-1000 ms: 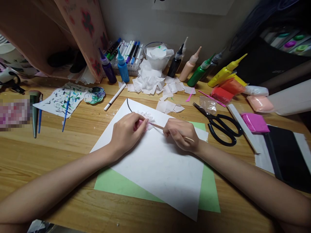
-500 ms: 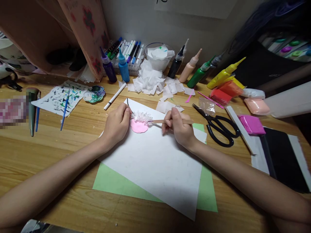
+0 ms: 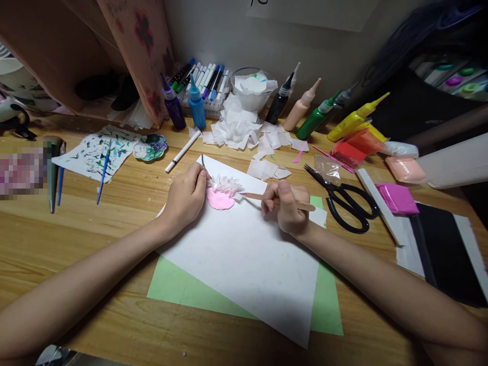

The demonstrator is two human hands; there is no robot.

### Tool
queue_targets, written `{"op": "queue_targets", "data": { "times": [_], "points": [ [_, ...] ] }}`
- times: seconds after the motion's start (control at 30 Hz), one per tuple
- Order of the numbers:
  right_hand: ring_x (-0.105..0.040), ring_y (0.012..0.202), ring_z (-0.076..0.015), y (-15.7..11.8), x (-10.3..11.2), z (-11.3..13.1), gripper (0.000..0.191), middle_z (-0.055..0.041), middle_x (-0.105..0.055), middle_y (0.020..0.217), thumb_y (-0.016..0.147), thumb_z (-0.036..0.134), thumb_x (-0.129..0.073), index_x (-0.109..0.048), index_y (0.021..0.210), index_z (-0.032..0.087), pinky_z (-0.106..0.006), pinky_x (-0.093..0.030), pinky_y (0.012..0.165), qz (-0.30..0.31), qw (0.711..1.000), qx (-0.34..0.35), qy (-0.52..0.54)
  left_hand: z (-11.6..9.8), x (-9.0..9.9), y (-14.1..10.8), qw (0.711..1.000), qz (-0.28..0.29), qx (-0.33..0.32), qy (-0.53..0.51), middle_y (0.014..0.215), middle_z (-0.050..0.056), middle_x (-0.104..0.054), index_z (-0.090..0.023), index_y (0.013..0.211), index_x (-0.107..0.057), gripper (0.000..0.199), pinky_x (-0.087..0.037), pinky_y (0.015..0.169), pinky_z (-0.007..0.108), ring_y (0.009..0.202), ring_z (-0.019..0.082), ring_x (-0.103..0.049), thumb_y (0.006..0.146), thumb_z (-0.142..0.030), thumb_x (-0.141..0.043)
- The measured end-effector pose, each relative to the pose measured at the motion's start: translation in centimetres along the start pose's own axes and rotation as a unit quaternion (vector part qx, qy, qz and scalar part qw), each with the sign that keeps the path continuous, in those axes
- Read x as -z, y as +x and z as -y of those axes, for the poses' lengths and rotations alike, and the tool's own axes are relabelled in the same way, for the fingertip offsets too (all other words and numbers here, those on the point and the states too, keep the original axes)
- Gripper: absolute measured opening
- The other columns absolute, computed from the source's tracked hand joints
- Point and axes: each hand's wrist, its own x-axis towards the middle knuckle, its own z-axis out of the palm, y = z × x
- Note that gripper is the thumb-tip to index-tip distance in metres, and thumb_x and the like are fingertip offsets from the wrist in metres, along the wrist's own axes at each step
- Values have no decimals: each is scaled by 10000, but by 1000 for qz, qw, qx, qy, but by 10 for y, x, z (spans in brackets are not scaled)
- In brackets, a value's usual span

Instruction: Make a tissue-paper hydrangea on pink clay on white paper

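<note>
Both our hands work over one white sheet [image 3: 244, 264], which overlaps one green sheet [image 3: 190, 287] on the table [image 3: 76, 244]. Our left hand [image 3: 186, 195] is curled closed, its thumb against the forefinger; we cannot tell whether it pinches anything. Our right hand [image 3: 287, 206] is closed round one wooden stick [image 3: 310, 207], its tip at the right edge of one white paper tuft [image 3: 226, 184]. That tuft and one pink round [image 3: 221, 200], joined at its near side, lie between our hands, closer to the left.

Farther right we have one pair of black scissors [image 3: 331, 187], open slightly, and one magenta packet [image 3: 397, 199]. Three brushes [image 3: 103, 173] lie left, two of them blue, beside one paint-marked sheet [image 3: 87, 160] and one palette [image 3: 152, 147]. One white pen [image 3: 183, 151] lies nearer the middle.

Farther off, loose paper pieces [image 3: 236, 127] are too many for us to count. Behind them stands one bowl [image 3: 251, 96], with two squeeze bottles [image 3: 197, 112] left of it.
</note>
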Motion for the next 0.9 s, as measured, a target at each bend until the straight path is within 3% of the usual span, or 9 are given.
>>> {"op": "queue_targets", "data": {
  "times": [0.27,0.5,0.57,0.67,0.73,0.8,0.9],
  "points": [
    [-492,432,-104,5,-4,-1,522,7,-500,487,977,424,-307,-460,527,206,-265,-378,457,22,999,14,-27,0,0,-1,1000,-2,-1,0,712,11,-577,-208,738,-461,206,-345,635,306,691,170,-529,912,-227,-353],
    [-433,429,-108,6,-7,7,522,-2,-469,475,982,418,-275,-416,522,214,-275,-365,480,61,989,105,-86,0,-1,0,1000,-5,3,2,709,14,-575,-209,734,-467,208,-341,630,308,685,174,-524,909,-225,-357],
    [-415,395,-95,16,-8,10,546,10,-442,446,974,457,-286,-392,497,214,-264,-347,447,58,994,53,-78,0,-1,0,1000,-4,5,2,702,13,-567,-209,734,-465,207,-337,629,308,678,174,-519,911,-230,-358],
    [-372,305,-72,39,-11,10,574,53,-333,369,947,539,-303,-347,474,216,-238,-282,352,45,994,-98,-20,0,-1,0,1000,-5,3,4,693,11,-562,-210,732,-461,211,-336,629,308,676,175,-517,915,-236,-359],
    [-358,270,-62,51,-12,6,587,72,-277,360,916,598,-320,-312,468,220,-223,-232,303,27,987,-155,28,0,-1,0,1000,-6,0,5,692,11,-563,-210,731,-462,211,-338,627,306,678,176,-520,915,-234,-361],
    [-357,252,-59,54,-13,1,595,79,-259,373,897,627,-335,-294,464,221,-218,-190,273,4,983,-171,67,1,-1,0,1000,-8,0,8,691,10,-563,-210,733,-467,209,-336,623,305,674,176,-520,915,-232,-366],
    [-360,256,-59,41,-11,-2,591,71,-284,393,908,596,-349,-330,460,213,-224,-185,271,-10,986,-139,94,2,-1,0,1000,-7,-2,12,693,8,-561,-210,734,-472,209,-333,625,305,675,175,-518,916,-236,-373]
  ]
}}
